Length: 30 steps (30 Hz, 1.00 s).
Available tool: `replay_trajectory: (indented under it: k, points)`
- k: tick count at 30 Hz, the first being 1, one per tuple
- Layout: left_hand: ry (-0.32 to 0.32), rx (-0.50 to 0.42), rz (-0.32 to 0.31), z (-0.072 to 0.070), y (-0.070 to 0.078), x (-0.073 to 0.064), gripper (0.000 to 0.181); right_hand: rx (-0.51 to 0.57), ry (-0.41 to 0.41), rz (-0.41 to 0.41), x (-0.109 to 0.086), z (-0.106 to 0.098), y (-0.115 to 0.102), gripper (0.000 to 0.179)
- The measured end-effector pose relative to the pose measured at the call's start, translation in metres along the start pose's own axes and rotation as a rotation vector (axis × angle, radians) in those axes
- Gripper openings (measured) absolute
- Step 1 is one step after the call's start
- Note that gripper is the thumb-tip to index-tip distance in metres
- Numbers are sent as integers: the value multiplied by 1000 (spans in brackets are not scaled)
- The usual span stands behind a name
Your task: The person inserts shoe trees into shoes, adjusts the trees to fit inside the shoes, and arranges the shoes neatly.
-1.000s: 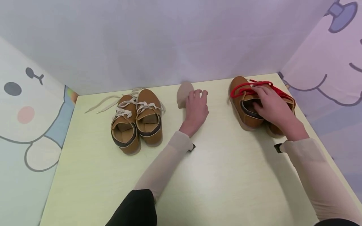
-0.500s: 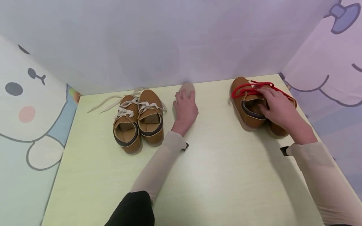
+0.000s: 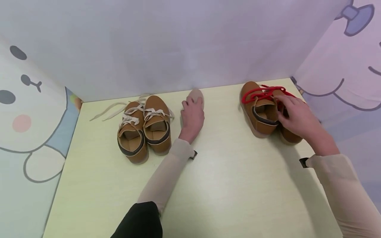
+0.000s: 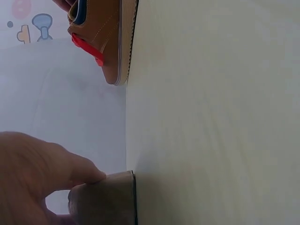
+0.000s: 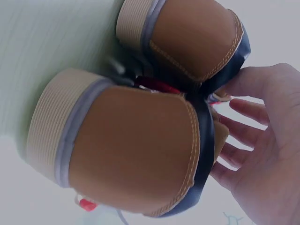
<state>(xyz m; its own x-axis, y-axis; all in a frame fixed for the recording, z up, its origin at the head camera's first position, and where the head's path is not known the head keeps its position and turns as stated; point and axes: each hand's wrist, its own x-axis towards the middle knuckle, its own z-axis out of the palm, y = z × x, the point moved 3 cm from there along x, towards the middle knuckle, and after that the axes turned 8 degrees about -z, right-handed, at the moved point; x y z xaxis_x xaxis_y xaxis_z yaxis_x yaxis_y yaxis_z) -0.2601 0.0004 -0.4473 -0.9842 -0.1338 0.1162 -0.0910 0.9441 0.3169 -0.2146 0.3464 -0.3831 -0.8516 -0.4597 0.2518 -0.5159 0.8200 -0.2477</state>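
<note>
My left hand (image 3: 192, 117) grips a taupe piece with a rounded far end (image 3: 195, 95) near the back edge of the table. In the left wrist view, the thumb presses on this block-like piece (image 4: 105, 199), which has a dark lower edge; its kind is unclear. At the right stands a pair of brown shoes with red laces, the left shoe (image 3: 265, 126) beside the right shoe (image 3: 290, 136). My right hand (image 3: 299, 117) lies loosely over the right shoe. Its thumb is at the left shoe's dark collar in the right wrist view, with the fingers spread.
Another pair of brown shoes, with pale laces, stands at the left: an outer shoe (image 3: 132, 142) and an inner shoe (image 3: 156, 130). Loose lace ends (image 3: 110, 110) trail leftwards. A pale curtain-like wall (image 3: 190, 46) closes off the back of the table (image 3: 232, 172).
My left hand has moved left onto the taupe piece and now grips it. The right thumb has drawn out of the left red-laced shoe's opening, and the right hand has shifted slightly right.
</note>
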Motion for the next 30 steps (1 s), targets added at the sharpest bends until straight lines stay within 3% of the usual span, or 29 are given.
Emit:
replay_trajectory:
  k: [9,20,26,30]
  points:
    - [19,39,8,-8,2,-6,37,15,-2,6,-10,-5,6,59]
    - [50,74,75,-27,21,-29,30,60,-3,67,-23,-13,19,53]
    - [96,34,143,-39,33,-44,26,44,14,90,-25,-16,31,50]
    - [152,20,219,-48,42,-55,24,35,-25,129,-27,-16,42,56]
